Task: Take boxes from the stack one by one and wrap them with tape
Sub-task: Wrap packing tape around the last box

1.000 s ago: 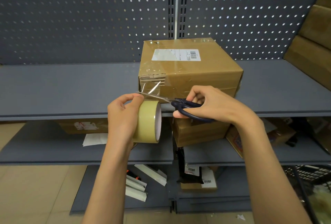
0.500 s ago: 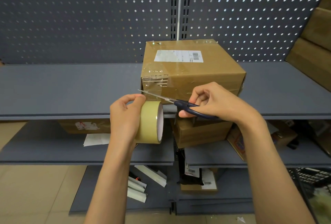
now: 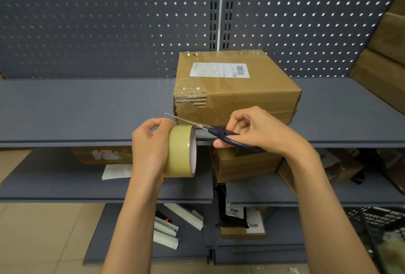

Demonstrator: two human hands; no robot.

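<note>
Head view is filled by a grey shelf (image 3: 87,109) backed by a perforated panel (image 3: 98,21). A cardboard box (image 3: 236,89) is set on that shelf just right of centre, at about 1 o'clock from the hands, with a white shipping label (image 3: 219,70) on its top and shiny clear tape seen across its top and front face; its near left corner looks scuffed. A roll of tape (image 3: 180,151) is held just in front of the shelf edge by the left hand (image 3: 151,144), whose fingers are curled round the roll with the thumb and forefinger tip pressed together at its top. Scissors (image 3: 219,132) with dark handles are gripped by the right hand (image 3: 256,131), the fingers being curled through and around the handles; the blades are shown shut together and pointed toward 10 o'clock, their tip lying just above the left thumb and in front of the lower left corner of the box. Whether any tape strip runs between roll and box cannot be told. On the lower shelf a second box (image 3: 245,164) is seen at 6 o'clock from the scissors, and a sheet of white paper (image 3: 117,170) lies at 8 o'clock from the roll. More brown boxes (image 3: 385,54) are stacked at the right edge.
</note>
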